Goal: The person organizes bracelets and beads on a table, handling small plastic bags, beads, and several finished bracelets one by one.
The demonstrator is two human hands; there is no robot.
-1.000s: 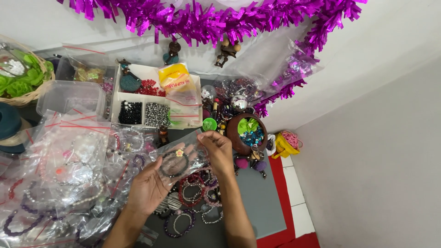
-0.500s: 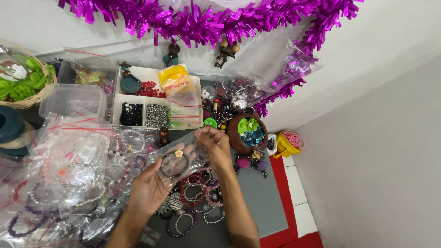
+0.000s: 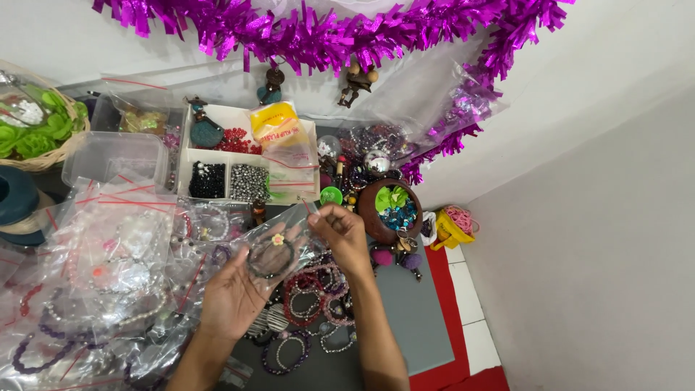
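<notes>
Two hands meet over the table [image 3: 413,304], both on one small clear bag [image 3: 279,242] with a dark bead bracelet [image 3: 269,257] inside. The left hand [image 3: 235,297] lies palm up under the bag, its fingers [image 3: 250,264] spread flat as a support. The right hand [image 3: 340,232] pinches the bag's top edge, thumb and forefinger closed on the plastic.

By the look of it the bag is very light, thin and slick, and it crumples at a touch; the bracelet gives it its only weight and is likely to slide toward the low corner. The stiffer sealed strip along the top, where the right hand already is, seems the surest place to hold. A small pale flower charm [image 3: 277,239] on the bracelet could snag or bend if squeezed, so the bead ring itself looks better to press against through the film.

Just below the hands lie more loose bracelets [image 3: 311,289], red, pink and purple. To the left is a heap of bagged bracelets [image 3: 108,275], slippery and easy to knock. Behind stand a white bead tray [image 3: 239,156], a brown pot [image 3: 391,210] of green and blue bits close by the right hand, and purple tinsel [image 3: 326,32] on the wall.
</notes>
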